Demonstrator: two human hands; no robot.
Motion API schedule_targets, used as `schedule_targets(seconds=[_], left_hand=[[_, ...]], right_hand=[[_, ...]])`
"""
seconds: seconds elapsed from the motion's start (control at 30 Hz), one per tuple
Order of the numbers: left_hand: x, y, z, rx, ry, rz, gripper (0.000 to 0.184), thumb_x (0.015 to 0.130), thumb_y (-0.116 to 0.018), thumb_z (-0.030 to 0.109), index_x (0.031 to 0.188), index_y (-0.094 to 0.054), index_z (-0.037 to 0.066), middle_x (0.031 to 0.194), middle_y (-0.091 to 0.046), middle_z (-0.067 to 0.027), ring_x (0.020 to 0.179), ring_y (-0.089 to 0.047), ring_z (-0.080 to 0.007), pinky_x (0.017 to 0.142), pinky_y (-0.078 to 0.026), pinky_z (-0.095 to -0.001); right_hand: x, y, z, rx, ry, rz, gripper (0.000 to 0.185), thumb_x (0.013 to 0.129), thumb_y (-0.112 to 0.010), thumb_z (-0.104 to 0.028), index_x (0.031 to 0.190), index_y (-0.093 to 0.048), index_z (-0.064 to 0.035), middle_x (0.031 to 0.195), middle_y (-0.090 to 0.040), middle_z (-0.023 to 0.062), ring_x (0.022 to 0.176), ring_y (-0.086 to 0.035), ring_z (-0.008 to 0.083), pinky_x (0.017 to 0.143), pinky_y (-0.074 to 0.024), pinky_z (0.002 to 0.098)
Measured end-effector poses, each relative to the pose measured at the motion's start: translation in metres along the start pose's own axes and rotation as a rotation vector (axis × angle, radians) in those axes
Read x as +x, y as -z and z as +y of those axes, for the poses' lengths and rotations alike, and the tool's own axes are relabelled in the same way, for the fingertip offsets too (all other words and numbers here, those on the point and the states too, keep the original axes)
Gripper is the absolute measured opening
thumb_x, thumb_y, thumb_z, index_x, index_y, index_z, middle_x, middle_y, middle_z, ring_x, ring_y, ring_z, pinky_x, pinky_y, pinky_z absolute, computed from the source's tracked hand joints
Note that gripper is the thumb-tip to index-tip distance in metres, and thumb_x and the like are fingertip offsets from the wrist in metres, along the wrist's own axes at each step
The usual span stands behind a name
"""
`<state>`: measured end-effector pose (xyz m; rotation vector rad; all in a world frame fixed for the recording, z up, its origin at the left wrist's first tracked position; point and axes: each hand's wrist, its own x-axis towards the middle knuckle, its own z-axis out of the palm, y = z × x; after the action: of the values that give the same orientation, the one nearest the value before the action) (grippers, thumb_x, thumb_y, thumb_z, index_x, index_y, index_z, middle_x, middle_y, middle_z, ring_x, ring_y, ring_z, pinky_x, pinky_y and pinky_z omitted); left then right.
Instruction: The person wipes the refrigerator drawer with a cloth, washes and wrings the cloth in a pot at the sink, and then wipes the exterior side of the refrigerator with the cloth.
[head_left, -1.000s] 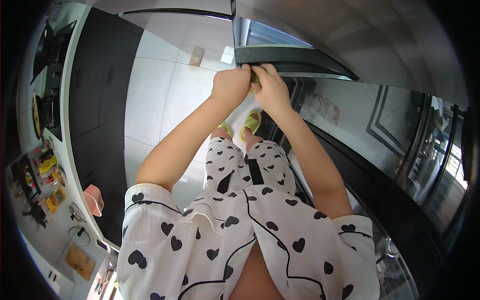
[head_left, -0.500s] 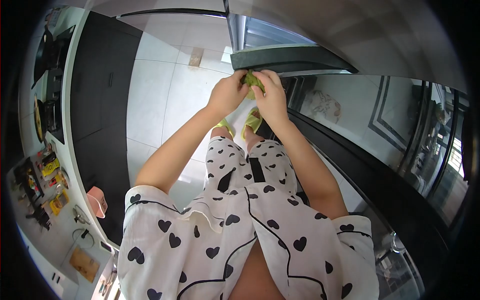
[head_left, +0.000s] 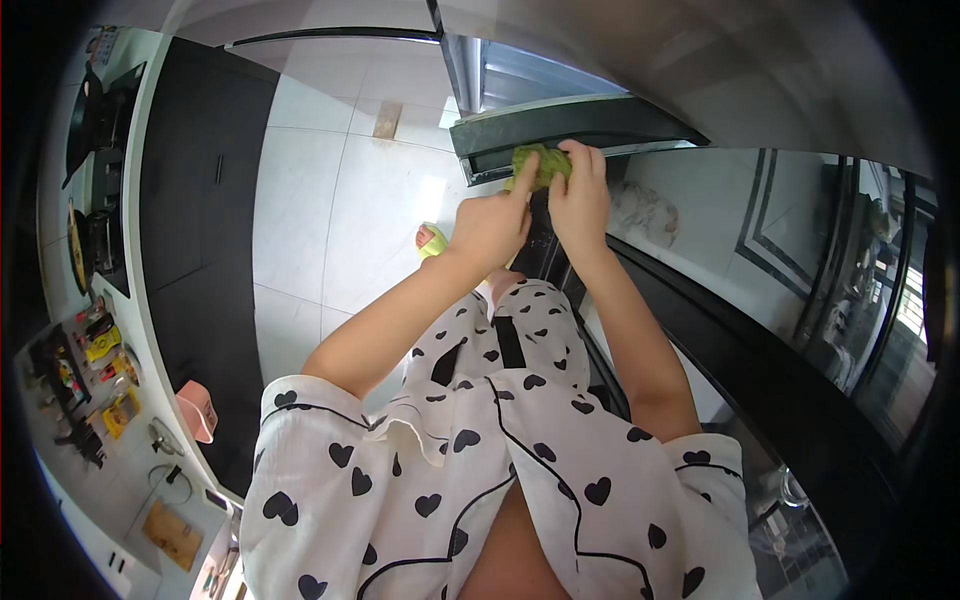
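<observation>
A crumpled green cloth lies against the dark edge of an open door or drawer front. My left hand presses it from the near left, index finger stretched up onto the cloth and the other fingers curled. On its right side my right hand grips the cloth, thumb in front and fingers bent over behind. Parts of the cloth are hidden behind my fingers.
Glossy dark panels run along my right side and reflect the room. Left stands a dark cabinet beneath a white counter with black pans. A pink bin hangs at the cabinet. My slippered foot rests on pale tiles.
Both hands and the green cloth have moved right, onto the dark door edge. The left index finger is now extended on the cloth. My feet have shifted apart.
</observation>
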<state>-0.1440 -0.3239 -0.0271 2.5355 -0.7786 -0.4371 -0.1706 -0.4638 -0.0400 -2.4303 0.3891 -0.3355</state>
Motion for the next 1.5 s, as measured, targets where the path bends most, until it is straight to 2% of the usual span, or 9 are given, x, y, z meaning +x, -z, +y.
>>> schedule_targets(seconds=[0.33, 0.47, 0.6, 0.8, 1.03, 1.23, 1.33, 1.43, 1.5], left_hand=[[0.0, 0.023, -0.013, 0.058, 0.125, -0.038, 0.061, 0.085, -0.057, 0.025, 0.137, -0.036, 0.003, 0.065, -0.065, -0.0148, 0.054, -0.064, -0.0322, 0.051, -0.05, -0.0426], [0.027, -0.006, -0.006, -0.019, 0.037, 0.031, 0.061, 0.085, -0.056, 0.025, 0.137, -0.036, 0.002, 0.068, -0.066, -0.0177, 0.058, -0.065, -0.035, 0.053, -0.051, -0.0442], [0.044, -0.01, 0.017, -0.075, -0.004, -0.05, 0.063, 0.083, -0.056, 0.023, 0.138, -0.033, 0.002, 0.07, -0.066, -0.0197, 0.06, -0.065, -0.0371, 0.055, -0.052, -0.0453], [0.038, -0.002, 0.006, 0.034, -0.046, -0.029, 0.059, 0.082, -0.056, 0.02, 0.136, -0.037, 0.003, 0.067, -0.066, -0.0152, 0.057, -0.065, -0.0326, 0.052, -0.051, -0.0437], [0.002, 0.028, -0.023, 0.238, 0.087, -0.105, 0.053, 0.083, -0.057, 0.021, 0.13, -0.044, 0.001, 0.062, -0.065, -0.0112, 0.051, -0.063, -0.0287, 0.048, -0.049, -0.0414], [0.011, 0.018, -0.009, 0.084, 0.107, -0.051, 0.06, 0.083, -0.057, 0.023, 0.137, -0.039, 0.002, 0.066, -0.066, -0.0136, 0.055, -0.064, -0.0305, 0.051, -0.05, -0.0421], [0.017, -0.005, 0.004, -0.067, -0.086, 0.066, 0.066, 0.083, -0.057, 0.023, 0.142, -0.032, 0.008, 0.072, -0.066, -0.0154, 0.061, -0.065, -0.0322, 0.054, -0.051, -0.0424], [0.038, -0.011, 0.025, -0.135, -0.04, -0.081, 0.07, 0.082, -0.058, 0.022, 0.144, -0.027, 0.013, 0.077, -0.067, -0.0161, 0.065, -0.066, -0.0333, 0.056, -0.051, -0.0424], [0.056, -0.026, 0.032, -0.177, -0.117, -0.024, 0.068, 0.082, -0.057, 0.021, 0.142, -0.028, 0.009, 0.071, -0.066, -0.0164, 0.061, -0.065, -0.035, 0.054, -0.051, -0.0446]], right_hand=[[0.006, -0.014, -0.031, -0.053, 0.195, -0.223, 0.03, 0.08, -0.056, -0.004, 0.109, -0.063, -0.0059, 0.103, -0.052, 0.0126, 0.093, -0.058, 0.0329, 0.08, -0.0494, 0.0422], [0.016, -0.004, -0.012, -0.145, 0.181, -0.144, 0.032, 0.078, -0.056, -0.003, 0.109, -0.063, -0.0045, 0.103, -0.051, 0.0142, 0.096, -0.056, 0.0333, 0.081, -0.0478, 0.0417], [0.021, 0.016, 0.005, -0.194, 0.105, -0.091, 0.034, 0.077, -0.057, -0.004, 0.11, -0.064, -0.0022, 0.107, -0.051, 0.0154, 0.1, -0.053, 0.0342, 0.085, -0.0462, 0.0421], [0.012, 0.005, 0.003, -0.151, 0.14, -0.05, 0.039, 0.075, -0.058, 0.0, 0.114, -0.061, -0.0029, 0.111, -0.05, 0.0173, 0.104, -0.052, 0.0365, 0.088, -0.0457, 0.0426], [-0.002, -0.021, -0.031, 0.0, 0.228, -0.146, 0.035, 0.077, -0.058, 0.001, 0.11, -0.061, -0.0077, 0.115, -0.051, 0.0142, 0.107, -0.053, 0.0348, 0.086, -0.049, 0.0426], [0.002, -0.005, -0.015, -0.029, 0.182, -0.164, 0.035, 0.076, -0.059, -0.001, 0.11, -0.064, -0.0074, 0.114, -0.051, 0.0145, 0.108, -0.052, 0.0336, 0.089, -0.0471, 0.0423], [0.008, 0.009, 0.013, -0.11, 0.159, -0.028, 0.034, 0.075, -0.059, -0.002, 0.109, -0.065, -0.0063, 0.111, -0.051, 0.0162, 0.105, -0.052, 0.0347, 0.088, -0.0456, 0.0425], [0.017, 0.022, 0.034, -0.203, 0.134, 0.063, 0.034, 0.075, -0.059, -0.002, 0.109, -0.065, -0.0055, 0.11, -0.051, 0.0165, 0.102, -0.052, 0.0347, 0.086, -0.0451, 0.0432], [0.022, 0.029, 0.044, -0.238, 0.125, 0.097, 0.035, 0.075, -0.059, -0.002, 0.109, -0.066, -0.0062, 0.11, -0.051, 0.0166, 0.102, -0.051, 0.0347, 0.086, -0.045, 0.0435]])
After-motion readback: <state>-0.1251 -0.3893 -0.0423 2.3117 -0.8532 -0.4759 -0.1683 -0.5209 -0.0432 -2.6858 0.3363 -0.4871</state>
